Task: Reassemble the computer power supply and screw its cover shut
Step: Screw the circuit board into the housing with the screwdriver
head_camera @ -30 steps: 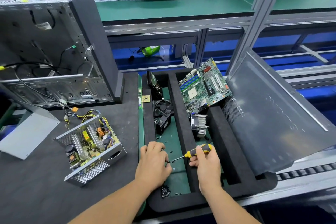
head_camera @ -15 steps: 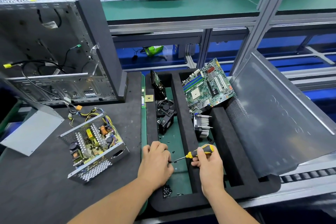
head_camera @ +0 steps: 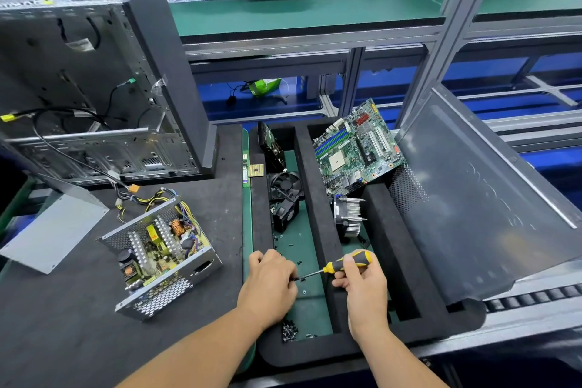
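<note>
Right hand (head_camera: 365, 287) grips a screwdriver (head_camera: 341, 265) by its yellow-and-black handle, fingers curled round it; the shaft points left and slightly down. Left hand (head_camera: 269, 280) sits at the shaft's tip, fingers curled in a narrow grip; they seem to pinch something small there, too small to make out. Both hands are over the left compartment of a black foam tray (head_camera: 324, 230), above its green floor.

Loose screws (head_camera: 289, 330) lie heaped at the near end of that compartment, with a few more scattered further up. Two black fans (head_camera: 285, 195) lie in the far part of the same compartment. In the next compartment to the right, a finned cooler (head_camera: 348, 214) sits below a circuit board (head_camera: 356, 148) that leans tilted on the tray's far edge.

The power supply (head_camera: 160, 249) lies on the dark counter (head_camera: 63, 324), well left of the hands, cover off, its board and coils exposed, wires trailing from its far side. A grey metal cover (head_camera: 53, 230) lies just left of it, apart. An open computer case (head_camera: 94, 88) stands behind. A large grey side panel (head_camera: 488, 198) leans against the tray's right side.
</note>
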